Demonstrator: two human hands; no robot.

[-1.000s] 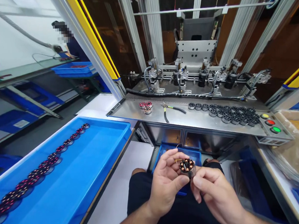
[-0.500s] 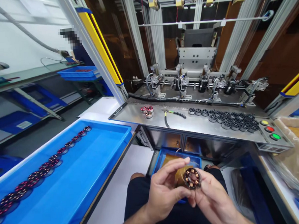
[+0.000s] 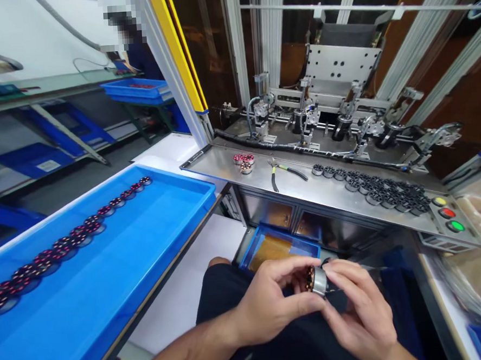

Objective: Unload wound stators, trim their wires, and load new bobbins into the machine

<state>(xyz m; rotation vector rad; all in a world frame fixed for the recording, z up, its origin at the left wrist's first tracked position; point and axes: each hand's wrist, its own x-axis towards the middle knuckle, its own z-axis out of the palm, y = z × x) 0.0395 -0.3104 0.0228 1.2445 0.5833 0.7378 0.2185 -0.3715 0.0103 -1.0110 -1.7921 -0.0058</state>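
Observation:
Over my lap, both hands close around a small round motor stator [image 3: 316, 280] with copper windings and a silver metal rim, turned on its side. My left hand [image 3: 272, 300] pinches it from the left with thumb and fingers. My right hand [image 3: 356, 303] grips it from the right, fingers curled over its top. A small blue bin [image 3: 279, 243] with a brown lining sits on the floor just beyond my hands.
A large blue tray [image 3: 139, 251] at left holds a row of several wound stators [image 3: 71, 239]. The steel bench [image 3: 326, 188] carries three stators [image 3: 243, 162], pliers [image 3: 283, 172], several dark empty cores [image 3: 383, 190] and coloured buttons [image 3: 448, 213]. Another person [image 3: 134, 40] stands far back left.
The stator has been turned from facing up to lying on its side, and my hands dropped lower and closed more tightly around it. My head shifted slightly, sliding the scene rightwards.

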